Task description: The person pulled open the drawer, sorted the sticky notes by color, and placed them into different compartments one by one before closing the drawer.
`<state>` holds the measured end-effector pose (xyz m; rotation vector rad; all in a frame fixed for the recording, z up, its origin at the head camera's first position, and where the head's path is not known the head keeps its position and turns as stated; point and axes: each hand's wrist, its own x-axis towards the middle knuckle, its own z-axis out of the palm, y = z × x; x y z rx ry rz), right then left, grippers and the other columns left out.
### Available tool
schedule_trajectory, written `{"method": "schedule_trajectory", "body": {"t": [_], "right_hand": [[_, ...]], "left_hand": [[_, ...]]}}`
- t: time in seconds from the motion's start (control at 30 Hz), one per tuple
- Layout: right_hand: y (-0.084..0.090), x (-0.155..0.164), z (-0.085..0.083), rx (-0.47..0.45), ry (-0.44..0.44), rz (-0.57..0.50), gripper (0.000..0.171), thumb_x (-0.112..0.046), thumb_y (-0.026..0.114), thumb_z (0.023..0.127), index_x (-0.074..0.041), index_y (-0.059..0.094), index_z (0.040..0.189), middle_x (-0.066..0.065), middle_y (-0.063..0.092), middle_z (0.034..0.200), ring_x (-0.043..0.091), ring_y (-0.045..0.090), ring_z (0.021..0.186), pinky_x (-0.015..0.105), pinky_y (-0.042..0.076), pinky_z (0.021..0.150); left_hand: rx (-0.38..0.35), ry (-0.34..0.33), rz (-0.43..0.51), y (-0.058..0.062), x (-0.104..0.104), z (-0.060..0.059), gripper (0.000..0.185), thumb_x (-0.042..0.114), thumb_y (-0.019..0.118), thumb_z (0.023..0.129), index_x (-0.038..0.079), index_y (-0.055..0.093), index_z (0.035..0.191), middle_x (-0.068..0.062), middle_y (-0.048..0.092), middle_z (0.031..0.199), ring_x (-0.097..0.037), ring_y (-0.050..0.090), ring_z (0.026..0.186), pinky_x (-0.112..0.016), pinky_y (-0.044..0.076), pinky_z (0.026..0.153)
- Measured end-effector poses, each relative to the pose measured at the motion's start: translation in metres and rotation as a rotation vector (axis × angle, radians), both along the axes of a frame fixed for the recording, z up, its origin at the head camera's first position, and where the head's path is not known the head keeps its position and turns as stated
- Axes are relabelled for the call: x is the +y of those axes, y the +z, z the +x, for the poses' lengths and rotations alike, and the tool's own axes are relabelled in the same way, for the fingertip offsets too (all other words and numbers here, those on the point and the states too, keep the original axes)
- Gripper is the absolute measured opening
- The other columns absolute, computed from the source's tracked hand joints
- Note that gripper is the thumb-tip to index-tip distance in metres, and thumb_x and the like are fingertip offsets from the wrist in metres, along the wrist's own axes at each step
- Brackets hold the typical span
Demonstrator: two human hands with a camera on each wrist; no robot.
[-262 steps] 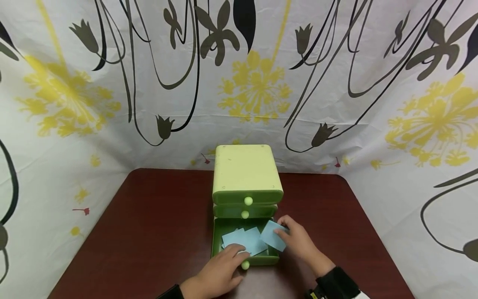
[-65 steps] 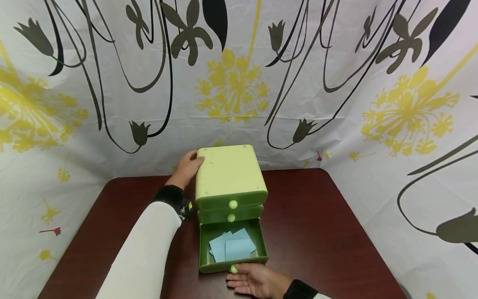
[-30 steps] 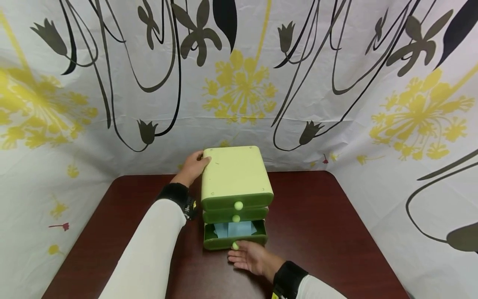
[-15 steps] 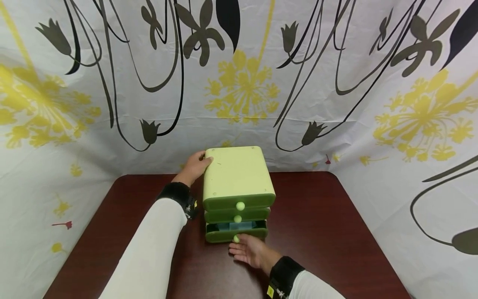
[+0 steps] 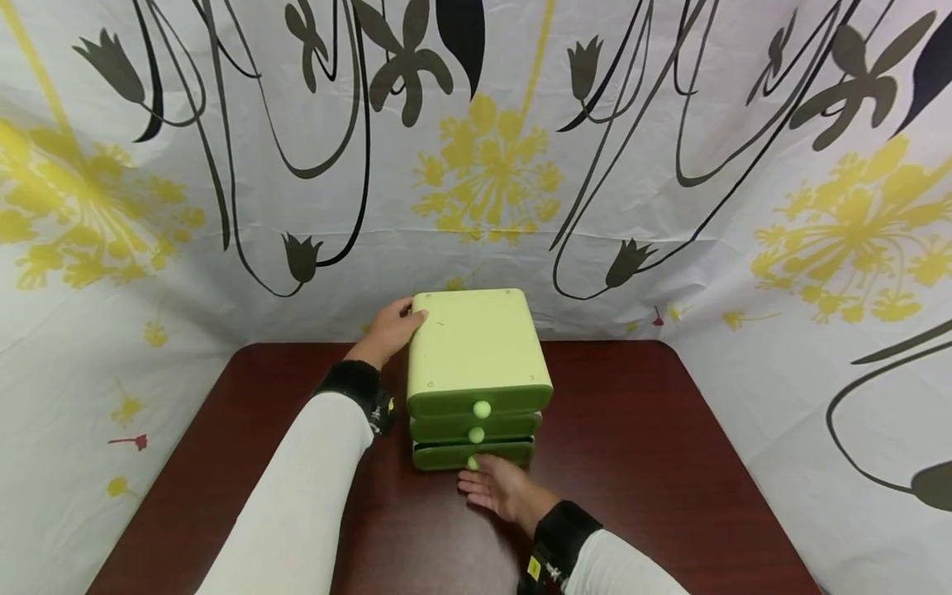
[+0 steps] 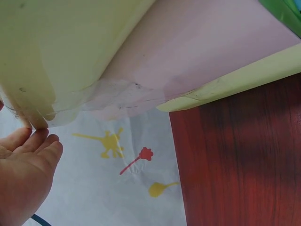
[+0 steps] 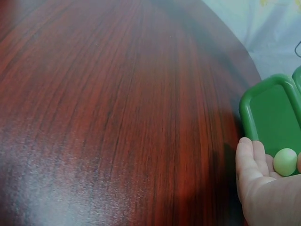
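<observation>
A small green three-drawer cabinet (image 5: 476, 355) stands at the back middle of the dark red table (image 5: 647, 430). My left hand (image 5: 388, 329) rests flat against its rear left corner, fingers straight; in the left wrist view the fingers (image 6: 28, 155) touch the cabinet's pale edge (image 6: 51, 61). My right hand (image 5: 497, 487) lies palm up in front of the bottom drawer (image 5: 473, 454), fingers pressing its front by the pale knob (image 5: 472, 463). The right wrist view shows the knob (image 7: 285, 161) against my fingers (image 7: 249, 160). The bottom drawer sits nearly flush. The blue papers are hidden.
A white curtain (image 5: 223, 207) with yellow flowers and black stems closes in the table at the back and both sides. Bare table top lies left and right of the cabinet.
My right hand has pushed the bottom drawer in from wide open to almost closed, hiding the blue papers. My left hand has stayed on the cabinet's rear corner.
</observation>
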<state>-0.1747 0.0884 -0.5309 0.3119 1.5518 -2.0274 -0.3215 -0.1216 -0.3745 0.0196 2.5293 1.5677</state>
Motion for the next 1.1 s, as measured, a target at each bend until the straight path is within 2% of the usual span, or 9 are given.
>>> {"method": "schedule_trajectory", "body": {"t": [0.27,0.6,0.7,0.9,1.1], "right_hand": [[0.000,0.000,-0.004,0.026,-0.006,0.011,0.052,-0.024,0.038,0.104,0.017,0.034,0.136,0.034,0.048,0.134,0.042,0.050,0.124,0.046,0.043,0.103],[0.001,-0.001,-0.008,0.050,0.004,0.052,0.050,-0.021,0.041,0.101,0.016,0.036,0.135,0.034,0.052,0.130,0.041,0.055,0.118,0.044,0.047,0.098],[0.002,0.000,-0.009,0.059,0.011,0.078,0.043,-0.020,0.042,0.100,0.013,0.042,0.129,0.032,0.055,0.126,0.038,0.059,0.113,0.041,0.050,0.094],[0.003,-0.001,-0.011,0.060,0.015,0.110,0.024,-0.018,0.044,0.098,0.002,0.052,0.107,0.029,0.060,0.118,0.031,0.063,0.103,0.038,0.052,0.089],[0.001,-0.001,-0.012,0.048,0.025,0.132,0.021,-0.019,0.044,0.097,-0.001,0.054,0.101,0.024,0.064,0.111,0.024,0.064,0.094,0.035,0.052,0.084]], "left_hand": [[-0.018,-0.007,-0.013,0.002,0.000,-0.001,0.064,0.038,0.048,0.101,0.011,0.024,0.154,-0.014,0.022,0.158,-0.034,0.024,0.143,-0.048,0.032,0.111],[-0.015,-0.021,-0.019,0.004,0.001,0.000,0.063,0.038,0.047,0.102,0.011,0.023,0.154,-0.014,0.021,0.158,-0.035,0.022,0.144,-0.049,0.031,0.112],[-0.020,-0.025,-0.024,0.005,0.000,0.000,0.063,0.037,0.047,0.102,0.011,0.022,0.154,-0.014,0.021,0.158,-0.035,0.022,0.144,-0.049,0.031,0.112],[-0.016,-0.031,-0.031,0.006,-0.001,0.002,0.062,0.036,0.046,0.102,0.011,0.023,0.154,-0.015,0.020,0.158,-0.036,0.021,0.144,-0.050,0.030,0.112],[-0.018,-0.034,-0.014,0.006,-0.001,0.004,0.062,0.036,0.046,0.102,0.011,0.023,0.154,-0.015,0.020,0.158,-0.036,0.021,0.144,-0.050,0.030,0.112]]}}
